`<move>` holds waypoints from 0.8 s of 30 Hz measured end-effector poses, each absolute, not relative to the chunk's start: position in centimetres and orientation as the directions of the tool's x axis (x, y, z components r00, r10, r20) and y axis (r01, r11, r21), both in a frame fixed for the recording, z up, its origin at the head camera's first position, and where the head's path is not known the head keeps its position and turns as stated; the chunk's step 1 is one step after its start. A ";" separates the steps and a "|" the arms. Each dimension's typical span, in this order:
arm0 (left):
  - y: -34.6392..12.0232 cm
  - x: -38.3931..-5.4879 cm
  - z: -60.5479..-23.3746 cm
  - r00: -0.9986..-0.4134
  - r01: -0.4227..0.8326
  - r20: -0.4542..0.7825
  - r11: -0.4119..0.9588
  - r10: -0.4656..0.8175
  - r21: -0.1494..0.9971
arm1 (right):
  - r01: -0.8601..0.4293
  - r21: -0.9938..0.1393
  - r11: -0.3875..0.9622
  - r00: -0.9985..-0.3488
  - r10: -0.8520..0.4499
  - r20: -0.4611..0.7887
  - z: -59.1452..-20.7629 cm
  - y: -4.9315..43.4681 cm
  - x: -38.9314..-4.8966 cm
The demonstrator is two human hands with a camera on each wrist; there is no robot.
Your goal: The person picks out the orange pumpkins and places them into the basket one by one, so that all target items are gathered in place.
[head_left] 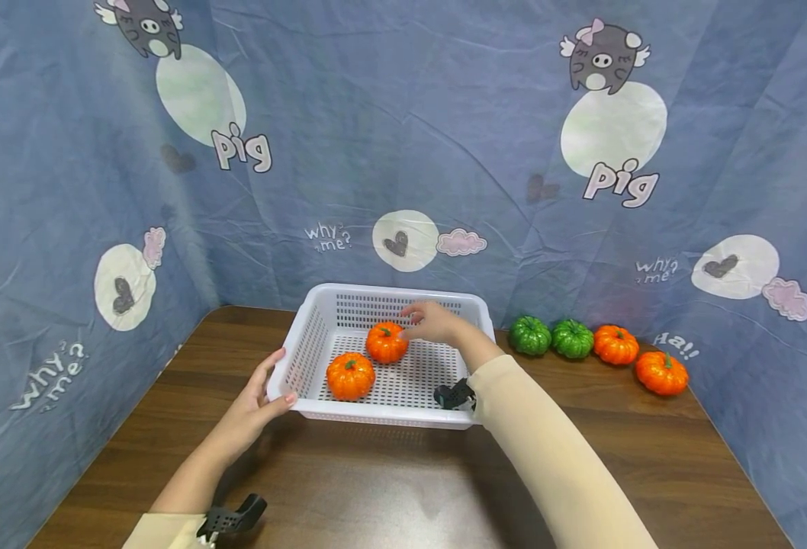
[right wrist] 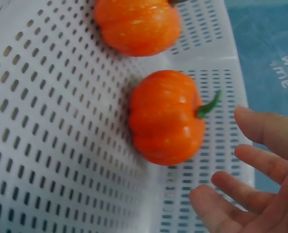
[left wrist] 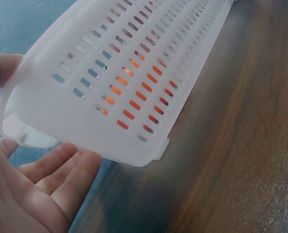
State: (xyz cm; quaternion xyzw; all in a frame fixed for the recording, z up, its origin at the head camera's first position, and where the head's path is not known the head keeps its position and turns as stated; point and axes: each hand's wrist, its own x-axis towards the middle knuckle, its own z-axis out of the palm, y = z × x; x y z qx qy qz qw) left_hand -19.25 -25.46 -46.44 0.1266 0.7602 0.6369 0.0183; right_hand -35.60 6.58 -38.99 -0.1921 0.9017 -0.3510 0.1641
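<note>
Head view: white basket (head_left: 390, 412) on table (head_left: 348, 473), left hand (head_left: 247, 412) on its near corner at 8 o'clock, thumb on front rim, fingers on side rim, so it grips the corner. Nearer orange pumpkin (head_left: 351, 377) inside at 8 o'clock from basket centre; farther orange pumpkin (head_left: 386, 345) close by, between 1 and 2 o'clock from it. Right hand (head_left: 434, 322) at the farther one's 2 o'clock, fingers loosely parted, nothing held. Likely trouble: smooth round pumpkin could roll off if fingers nudge one side only, maybe knocking its neighbour; basket could skid or tip if the left hand pulls at its corner. Right sleeve (head_left: 554, 450) crosses the rim at 4 o'clock, hides that corner; black wrist mount (head_left: 453, 394) sits low there, might snag the rim. Outside at 3 o'clock, a row: two green pumpkins (head_left: 530, 336), then two more orange pumpkins (head_left: 615, 345). Patterned curtain (head_left: 445, 152) at 12. Left wrist view: thumb and fingers either side of the basket corner at 8 o'clock; orange shows through slots. Right wrist view: fingers spread wide, a gap from the middle pumpkin, at its 4 o'clock; stem points to 2, other pumpkin at 11.
</note>
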 end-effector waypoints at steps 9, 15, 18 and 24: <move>-25.5 -19.2 -46.4 -0.968 0.171 0.134 0.167 0.213 0.971 | -0.217 -0.741 0.635 -0.859 -0.484 -0.163 -36.7 8.6 -34.5; -25.4 -19.2 -46.3 -0.968 0.169 0.132 0.165 0.212 0.972 | -0.226 -0.751 0.621 -0.870 -0.475 -0.131 -35.6 9.8 -33.7; -25.4 -19.3 -46.3 -0.967 0.172 0.135 0.161 0.214 0.972 | -0.229 -0.740 0.632 -0.879 -0.460 -0.121 -35.2 10.4 -33.2; -25.4 -19.3 -46.4 -0.966 0.183 0.145 0.164 0.216 0.969 | -0.255 -0.723 0.642 -0.892 -0.444 -0.079 -34.3 11.9 -31.9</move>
